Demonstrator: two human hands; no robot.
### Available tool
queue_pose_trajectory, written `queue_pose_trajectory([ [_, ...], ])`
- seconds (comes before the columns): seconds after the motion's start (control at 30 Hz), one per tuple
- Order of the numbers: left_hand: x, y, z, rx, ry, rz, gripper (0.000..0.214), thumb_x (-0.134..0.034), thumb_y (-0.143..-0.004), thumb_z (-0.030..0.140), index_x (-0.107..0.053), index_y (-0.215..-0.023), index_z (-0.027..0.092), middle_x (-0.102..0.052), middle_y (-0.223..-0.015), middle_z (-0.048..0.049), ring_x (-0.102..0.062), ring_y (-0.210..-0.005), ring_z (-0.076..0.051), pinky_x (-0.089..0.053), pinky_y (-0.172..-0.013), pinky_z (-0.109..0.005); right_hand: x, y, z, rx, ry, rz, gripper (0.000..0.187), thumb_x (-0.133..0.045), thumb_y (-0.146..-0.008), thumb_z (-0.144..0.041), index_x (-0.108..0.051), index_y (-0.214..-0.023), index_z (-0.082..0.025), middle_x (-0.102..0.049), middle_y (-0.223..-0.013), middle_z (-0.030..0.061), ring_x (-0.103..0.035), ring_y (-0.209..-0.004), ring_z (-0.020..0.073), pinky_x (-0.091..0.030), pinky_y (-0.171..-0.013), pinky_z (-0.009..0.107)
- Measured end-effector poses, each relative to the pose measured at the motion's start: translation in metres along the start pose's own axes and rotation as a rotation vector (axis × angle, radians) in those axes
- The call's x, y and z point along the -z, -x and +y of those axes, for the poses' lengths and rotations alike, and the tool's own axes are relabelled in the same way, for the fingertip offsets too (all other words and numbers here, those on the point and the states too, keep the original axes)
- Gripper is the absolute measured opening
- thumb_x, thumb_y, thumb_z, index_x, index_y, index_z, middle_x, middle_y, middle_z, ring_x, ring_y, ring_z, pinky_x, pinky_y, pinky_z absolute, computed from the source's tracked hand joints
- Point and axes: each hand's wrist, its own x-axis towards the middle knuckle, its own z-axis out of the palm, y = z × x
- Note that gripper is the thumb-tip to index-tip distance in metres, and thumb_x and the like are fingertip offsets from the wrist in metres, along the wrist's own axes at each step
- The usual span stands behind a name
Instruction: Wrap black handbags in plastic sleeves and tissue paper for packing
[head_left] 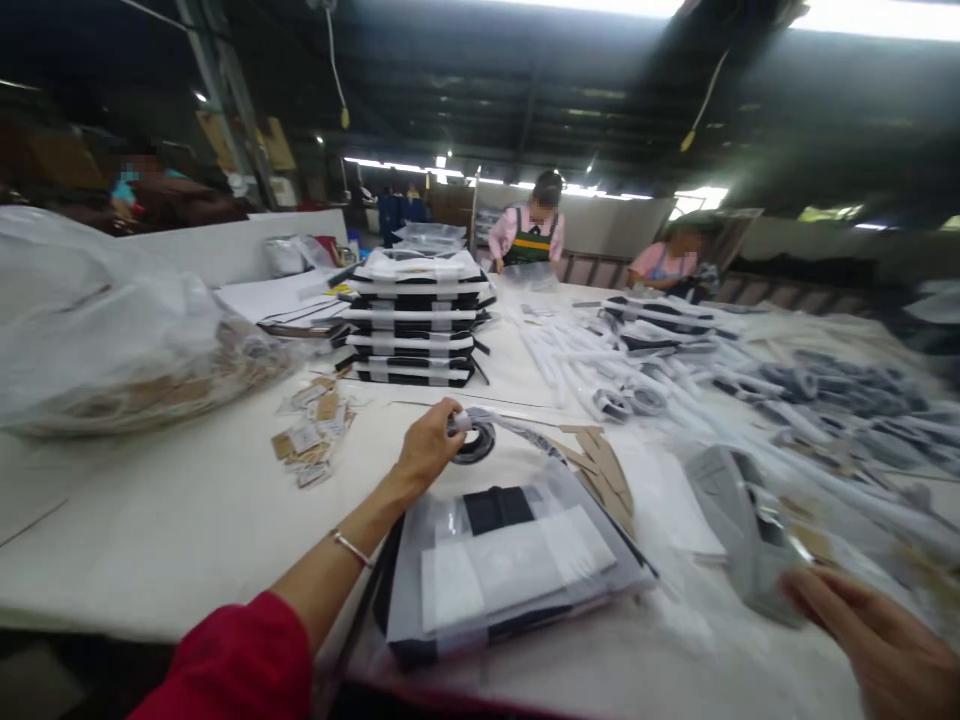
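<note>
My left hand (433,442) is closed around the edge of a coiled dark strap (480,445), whose loose end runs off to the right. Below it lies a flat black bag (499,512) in clear plastic, with a white sheet (517,570) on top. At the lower right, my right hand (877,625) is blurred, its thumb and forefinger pinched beside a grey tape dispenser (739,530). A shiny strip of tape (801,548) seems to run from the dispenser to those fingertips.
Ahead stands a stack of packed black bags (416,325). Paper tags (315,432) lie near a large plastic sack (135,340) on the left. Brown card pieces (600,465) sit behind the bag. Wrapped straps (840,390) cover the right side. Co-workers (529,235) stand across the table.
</note>
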Motion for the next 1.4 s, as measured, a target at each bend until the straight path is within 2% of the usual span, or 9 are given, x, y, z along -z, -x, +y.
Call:
queue_pose_trajectory([
  [0.23, 0.002, 0.011, 0.009, -0.029, -0.008, 0.057, 0.026, -0.062, -0.077, 0.012, -0.055, -0.099, 0.025, -0.066, -0.092, 0.0015, -0.064, -0.084, -0.017, -0.049, -0.078, -0.027, -0.122, 0.103, -0.165, 0.235, -0.559, -0.680, 0.066, -0.081, -0.061, -0.048, -0.055, -0.115, -0.022, -0.070, -0.069, 0.0001, -0.065, -0.069, 0.0219, -0.050, -0.069, 0.035],
  [0.37, 0.004, 0.015, 0.012, -0.030, -0.002, 0.087, 0.023, -0.062, -0.081, 0.016, -0.054, -0.101, 0.025, -0.066, -0.093, 0.0002, -0.065, -0.086, -0.018, -0.051, -0.079, -0.030, -0.182, 0.126, -0.194, 0.303, -0.651, -0.859, 0.048, -0.079, -0.068, -0.041, -0.055, -0.104, -0.020, -0.072, -0.070, -0.0008, -0.066, -0.069, 0.0190, -0.050, -0.069, 0.031],
  [0.5, 0.001, 0.018, 0.012, -0.002, 0.001, 0.110, 0.032, -0.062, -0.083, 0.020, -0.050, -0.112, 0.023, -0.067, -0.099, -0.0036, -0.066, -0.094, -0.021, -0.053, -0.083, -0.033, -0.215, 0.125, -0.194, 0.316, -0.580, -0.844, 0.035, -0.077, -0.070, -0.040, -0.056, -0.090, -0.020, -0.071, -0.067, -0.0013, -0.068, -0.065, 0.0185, -0.050, -0.061, 0.028],
  [0.9, -0.007, 0.024, 0.004, -0.076, 0.001, 0.161, 0.056, -0.061, -0.082, 0.012, -0.039, -0.132, 0.023, -0.065, -0.110, -0.0062, -0.064, -0.102, -0.023, -0.054, -0.090, -0.038, -0.243, 0.111, -0.190, 0.343, -0.301, -0.778, 0.019, -0.073, -0.067, -0.031, -0.057, -0.070, -0.021, -0.067, -0.057, -0.0015, -0.064, -0.057, 0.0181, -0.045, -0.053, 0.027],
  [1.03, -0.005, 0.023, 0.003, -0.078, 0.005, 0.168, 0.056, -0.060, -0.082, 0.010, -0.038, -0.131, 0.022, -0.065, -0.111, -0.0075, -0.064, -0.104, -0.023, -0.054, -0.092, -0.039, -0.242, 0.107, -0.183, 0.416, -0.068, -0.752, 0.032, -0.070, -0.074, -0.049, -0.052, -0.065, -0.024, -0.064, -0.052, -0.0012, -0.062, -0.052, 0.0197, -0.043, -0.053, 0.029],
  [1.1, -0.004, 0.023, 0.003, -0.074, 0.012, 0.151, 0.057, -0.060, -0.081, 0.010, -0.037, -0.132, 0.022, -0.065, -0.111, -0.0083, -0.065, -0.103, -0.024, -0.054, -0.091, -0.040, -0.238, 0.103, -0.181, 0.580, 0.135, -0.601, 0.038, -0.068, -0.076, -0.059, -0.055, -0.069, -0.024, -0.064, -0.055, 0.0001, -0.061, -0.056, 0.0216, -0.041, -0.056, 0.031],
  [1.2, -0.003, 0.022, 0.002, -0.069, 0.039, 0.101, 0.062, -0.061, -0.079, 0.010, -0.034, -0.133, 0.023, -0.066, -0.109, -0.0066, -0.066, -0.099, -0.023, -0.055, -0.089, -0.040, -0.231, 0.095, -0.186, 1.062, 0.275, -0.410, 0.028, -0.064, -0.086, -0.051, -0.066, -0.090, -0.023, -0.072, -0.083, 0.0068, -0.063, -0.082, 0.0250, -0.041, -0.074, 0.034],
  [1.3, -0.004, 0.022, 0.000, -0.058, 0.072, 0.081, 0.063, -0.060, -0.080, 0.010, -0.033, -0.134, 0.024, -0.066, -0.107, -0.0052, -0.067, -0.098, -0.022, -0.055, -0.088, -0.039, -0.227, 0.084, -0.201, 1.517, 0.332, -0.503, 0.020, -0.059, -0.093, -0.037, -0.068, -0.107, -0.026, -0.070, -0.113, 0.0078, -0.058, -0.108, 0.0252, -0.034, -0.095, 0.037],
  [1.4, -0.006, 0.024, -0.002, -0.094, 0.105, 0.080, 0.064, -0.061, -0.080, 0.010, -0.033, -0.136, 0.023, -0.065, -0.113, -0.0070, -0.065, -0.103, -0.023, -0.054, -0.090, -0.040, -0.231, 0.077, -0.219, 1.647, 0.587, -0.716, 0.024, -0.068, -0.087, -0.037, -0.069, -0.107, -0.023, -0.073, -0.105, 0.0069, -0.061, -0.104, 0.0248, -0.033, -0.096, 0.036],
])
